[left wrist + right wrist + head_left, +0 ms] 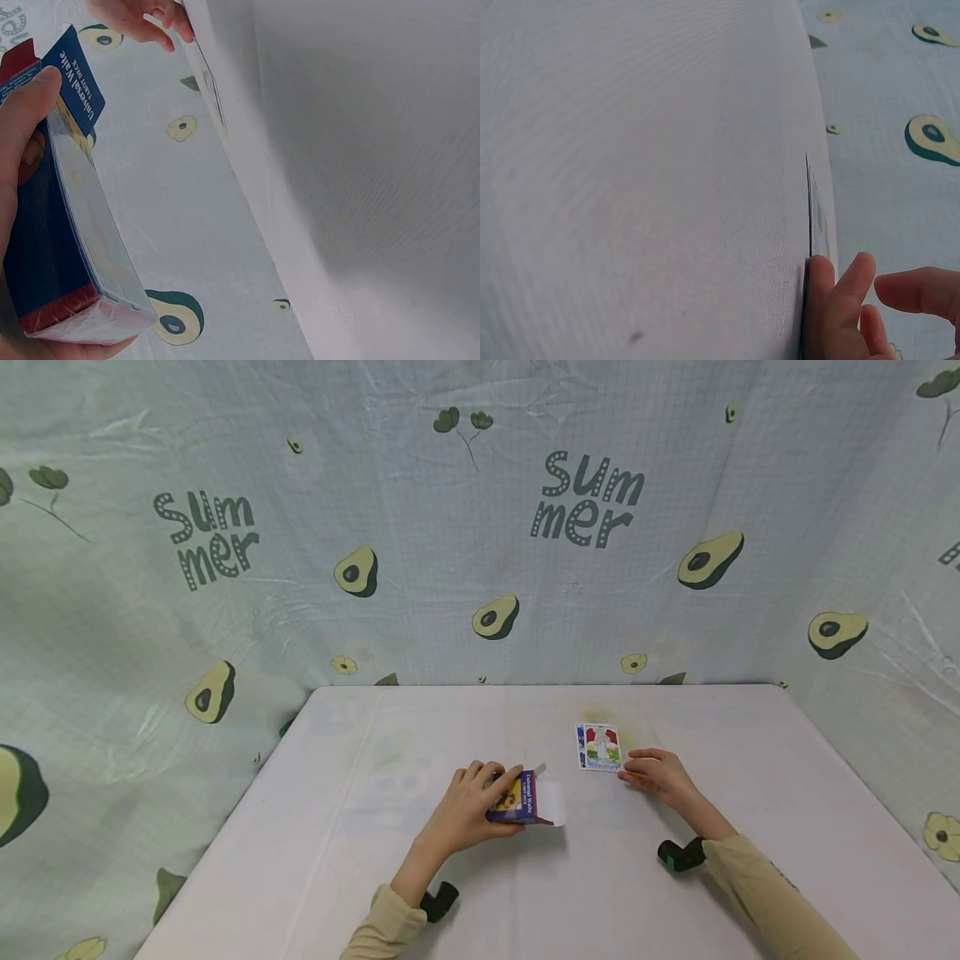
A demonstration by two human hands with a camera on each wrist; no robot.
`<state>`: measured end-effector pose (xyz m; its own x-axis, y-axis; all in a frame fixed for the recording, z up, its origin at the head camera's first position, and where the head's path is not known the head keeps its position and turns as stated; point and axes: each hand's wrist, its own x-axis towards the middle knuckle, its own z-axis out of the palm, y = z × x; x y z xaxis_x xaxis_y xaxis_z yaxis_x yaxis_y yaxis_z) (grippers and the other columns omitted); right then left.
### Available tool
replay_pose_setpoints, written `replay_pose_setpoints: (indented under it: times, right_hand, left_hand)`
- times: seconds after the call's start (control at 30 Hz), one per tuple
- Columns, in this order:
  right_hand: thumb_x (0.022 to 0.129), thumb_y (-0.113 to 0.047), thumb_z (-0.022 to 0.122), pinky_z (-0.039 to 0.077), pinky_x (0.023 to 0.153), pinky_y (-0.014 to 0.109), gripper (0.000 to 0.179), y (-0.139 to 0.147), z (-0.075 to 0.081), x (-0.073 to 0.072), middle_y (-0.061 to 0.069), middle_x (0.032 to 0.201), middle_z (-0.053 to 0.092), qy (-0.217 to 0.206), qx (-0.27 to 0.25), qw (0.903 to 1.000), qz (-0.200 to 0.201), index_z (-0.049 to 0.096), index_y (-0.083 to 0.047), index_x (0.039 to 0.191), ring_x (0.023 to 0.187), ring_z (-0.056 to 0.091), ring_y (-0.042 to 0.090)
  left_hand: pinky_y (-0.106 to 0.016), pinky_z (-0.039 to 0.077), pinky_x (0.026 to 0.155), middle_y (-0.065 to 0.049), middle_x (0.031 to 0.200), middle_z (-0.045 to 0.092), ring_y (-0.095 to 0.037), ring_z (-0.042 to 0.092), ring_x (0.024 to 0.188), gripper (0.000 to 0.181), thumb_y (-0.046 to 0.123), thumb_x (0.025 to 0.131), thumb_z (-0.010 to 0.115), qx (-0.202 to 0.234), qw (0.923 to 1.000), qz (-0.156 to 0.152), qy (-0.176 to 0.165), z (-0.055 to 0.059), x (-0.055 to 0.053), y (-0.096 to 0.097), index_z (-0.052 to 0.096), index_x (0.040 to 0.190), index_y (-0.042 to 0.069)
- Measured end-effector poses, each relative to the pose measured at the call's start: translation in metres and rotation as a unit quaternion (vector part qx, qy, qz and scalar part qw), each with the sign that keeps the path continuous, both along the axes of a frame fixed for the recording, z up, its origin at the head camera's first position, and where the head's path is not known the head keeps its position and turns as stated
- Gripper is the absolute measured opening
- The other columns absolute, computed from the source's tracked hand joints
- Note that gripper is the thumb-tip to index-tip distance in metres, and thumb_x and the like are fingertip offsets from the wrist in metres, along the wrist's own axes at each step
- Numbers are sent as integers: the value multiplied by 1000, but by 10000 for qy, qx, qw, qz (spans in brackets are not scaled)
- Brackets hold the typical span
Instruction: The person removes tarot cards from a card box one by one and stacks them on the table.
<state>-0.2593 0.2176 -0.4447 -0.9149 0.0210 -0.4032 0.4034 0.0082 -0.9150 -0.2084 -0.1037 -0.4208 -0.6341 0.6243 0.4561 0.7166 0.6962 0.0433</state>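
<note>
My left hand [471, 806] grips a tarot deck box [512, 797], its thumb on one side and fingers round the other. The box is blue with red ends, lettered "Universal Waite Tarot Deck", and its end flap [75, 79] stands open in the left wrist view. To the right, tarot cards [602, 747] lie face up on the table, the upper one with a red and white picture, a blue one peeking out at its left. My right hand [662, 775] is at their lower right edge, fingers loosely bent and holding nothing, one fingertip at the cards' corner.
Both hands work over a table covered by a pale cloth [420, 727]. Behind it hangs a curtain [420, 527] printed with avocados and "summer". Dark wrist devices [681, 856] sit below each hand.
</note>
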Motion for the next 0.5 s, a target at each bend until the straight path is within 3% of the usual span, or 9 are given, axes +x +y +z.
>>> replay_pose_setpoints:
  times: [0.5]
  right_hand:
    - [88,-11,53,51,71,20,52,0,-2,5,10,100,59,337,317,9987,219,32,9,130,76,65,9]
  left_hand:
    - [-35,39,77,-1,109,51,-16,46,94,74,49,65,73,8,10000,-21,57,1,-1,0,48,128,19]
